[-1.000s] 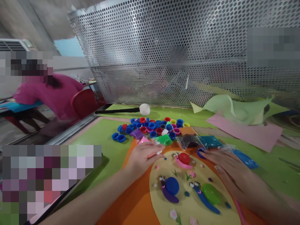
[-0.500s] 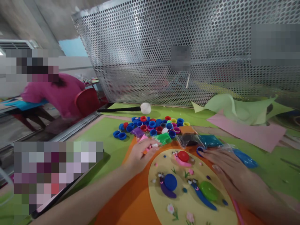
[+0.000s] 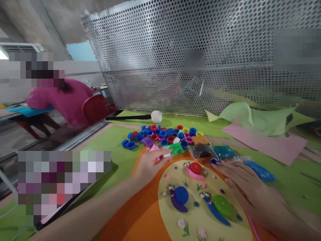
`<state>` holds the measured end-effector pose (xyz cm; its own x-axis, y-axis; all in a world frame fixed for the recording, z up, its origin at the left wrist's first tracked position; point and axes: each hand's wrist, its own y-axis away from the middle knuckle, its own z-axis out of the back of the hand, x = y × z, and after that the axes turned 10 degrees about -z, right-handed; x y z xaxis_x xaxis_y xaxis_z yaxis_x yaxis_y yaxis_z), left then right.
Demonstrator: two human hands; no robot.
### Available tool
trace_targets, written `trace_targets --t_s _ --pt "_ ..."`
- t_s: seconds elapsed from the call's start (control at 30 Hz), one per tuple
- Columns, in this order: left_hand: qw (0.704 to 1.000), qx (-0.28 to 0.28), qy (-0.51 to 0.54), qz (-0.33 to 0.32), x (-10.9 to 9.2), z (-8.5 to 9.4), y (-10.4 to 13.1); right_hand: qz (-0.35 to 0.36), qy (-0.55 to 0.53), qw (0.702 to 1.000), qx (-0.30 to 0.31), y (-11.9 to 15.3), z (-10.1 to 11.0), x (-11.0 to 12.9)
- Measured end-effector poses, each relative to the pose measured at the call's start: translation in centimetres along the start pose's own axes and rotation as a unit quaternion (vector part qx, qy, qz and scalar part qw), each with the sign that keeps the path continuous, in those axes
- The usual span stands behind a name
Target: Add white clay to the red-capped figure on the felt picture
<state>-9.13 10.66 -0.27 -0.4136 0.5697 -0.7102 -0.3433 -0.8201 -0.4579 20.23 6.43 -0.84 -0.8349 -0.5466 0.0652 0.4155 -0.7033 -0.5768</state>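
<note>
My left hand (image 3: 151,164) rests at the upper left of a cream oval (image 3: 193,190) on orange sheet (image 3: 135,214). Its fingers lie over small clay packets beside the green packet (image 3: 177,148); what they hold, if anything, is hidden. At the oval's upper right, my right hand (image 3: 243,180) lies with fingers stretched out, fingertips by a dark blue cap (image 3: 214,162). Three clay snails decorate the oval: a pink one with a red shell (image 3: 196,168), a purple one with a blue shell (image 3: 181,195) and a blue one with a green shell (image 3: 222,205). Small clay flowers surround them.
Many bottle caps (image 3: 163,133) lie behind the oval, beside purple, orange, black and teal packets. A black stick with a white ball (image 3: 156,116) lies farther back. Crumpled green paper (image 3: 250,115) and pink paper (image 3: 265,142) are at right. A person in pink (image 3: 67,97) sits at left.
The view has shifted slightly. My left fingers have moved a little over the packets; my right hand stays beside the blue cap.
</note>
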Motion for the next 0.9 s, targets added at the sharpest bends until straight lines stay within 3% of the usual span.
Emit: trace_targets --t_s 0.27,0.57,0.73,0.9 --pt "1.0 0.004 0.02 -0.005 -0.2 -0.2 0.1 0.008 -0.003 1.0 -0.003 -0.2 0.2 0.2" --pt "1.0 -0.015 0.013 0.002 1.0 -0.3 0.2 0.006 -0.017 1.0 0.007 -0.1 0.0 0.1" --pt "0.998 0.014 0.056 0.015 0.3 0.0 0.1 -0.002 -0.018 1.0 0.012 0.0 0.0 0.1" --pt "0.997 0.003 0.072 0.028 0.0 0.1 0.2 -0.002 -0.026 1.0 0.015 0.0 -0.1 0.0"
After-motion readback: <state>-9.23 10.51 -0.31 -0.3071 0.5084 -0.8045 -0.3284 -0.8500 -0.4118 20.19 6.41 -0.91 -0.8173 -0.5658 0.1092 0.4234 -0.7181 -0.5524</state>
